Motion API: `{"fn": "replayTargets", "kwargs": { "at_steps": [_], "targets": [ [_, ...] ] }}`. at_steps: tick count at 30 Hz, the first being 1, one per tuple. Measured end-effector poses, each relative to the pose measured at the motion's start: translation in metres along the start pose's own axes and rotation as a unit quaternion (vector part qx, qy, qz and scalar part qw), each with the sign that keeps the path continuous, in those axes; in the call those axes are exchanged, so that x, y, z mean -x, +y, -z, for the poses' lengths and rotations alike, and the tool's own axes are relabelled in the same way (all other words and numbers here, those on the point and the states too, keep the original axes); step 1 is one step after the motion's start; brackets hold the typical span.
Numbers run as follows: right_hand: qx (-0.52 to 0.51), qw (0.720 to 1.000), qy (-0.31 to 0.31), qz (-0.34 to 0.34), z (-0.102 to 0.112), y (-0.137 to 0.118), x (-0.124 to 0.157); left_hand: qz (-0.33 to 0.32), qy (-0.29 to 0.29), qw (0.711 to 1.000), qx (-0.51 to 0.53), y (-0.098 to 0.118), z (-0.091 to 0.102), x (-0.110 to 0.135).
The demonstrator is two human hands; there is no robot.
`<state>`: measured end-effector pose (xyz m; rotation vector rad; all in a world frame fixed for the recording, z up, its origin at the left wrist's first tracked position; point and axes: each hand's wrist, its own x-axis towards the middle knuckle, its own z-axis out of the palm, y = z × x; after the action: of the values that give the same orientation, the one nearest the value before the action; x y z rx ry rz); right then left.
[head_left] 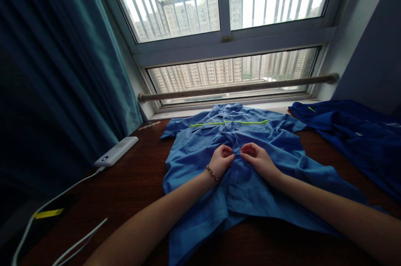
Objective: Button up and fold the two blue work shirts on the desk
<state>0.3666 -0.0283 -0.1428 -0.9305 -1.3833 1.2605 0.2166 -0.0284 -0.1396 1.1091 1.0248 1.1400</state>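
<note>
A light blue work shirt [200, 149] with a yellow-green stripe across the chest lies spread front-up on the dark wooden table [125, 186]. My left hand [222, 158], with a bead bracelet at the wrist, pinches the shirt's front edge at mid-chest. My right hand [255, 155] pinches the facing edge right beside it. Both hands are closed on the cloth, fingertips almost touching at the shirt's centre line.
A darker blue garment [351, 136] lies at the right of the table. A white power bank [116, 151] with a white cable [62, 193] sits at the left. A teal curtain [62, 69] hangs left; a barred window [225, 28] and a rail stand behind.
</note>
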Motion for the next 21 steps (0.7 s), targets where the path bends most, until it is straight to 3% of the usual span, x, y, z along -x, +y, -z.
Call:
{"fn": "replayTargets", "kwargs": {
  "at_steps": [6,11,14,21],
  "targets": [
    [-0.024,0.999,0.008,-0.047,-0.001,0.002,0.0,-0.118,-0.013,0.985,-0.125,0.006,-0.001,0.005],
    [-0.066,0.994,0.01,-0.085,-0.001,0.004,-0.002,-0.197,-0.039,0.943,-0.266,0.013,-0.003,0.015],
    [-0.062,0.994,0.008,-0.089,0.0,0.004,-0.002,-0.217,-0.035,0.926,-0.306,0.016,-0.004,0.019],
    [-0.029,0.997,-0.005,-0.072,0.0,0.005,0.0,-0.215,-0.045,0.925,-0.31,0.018,0.0,0.015]
  ]
}}
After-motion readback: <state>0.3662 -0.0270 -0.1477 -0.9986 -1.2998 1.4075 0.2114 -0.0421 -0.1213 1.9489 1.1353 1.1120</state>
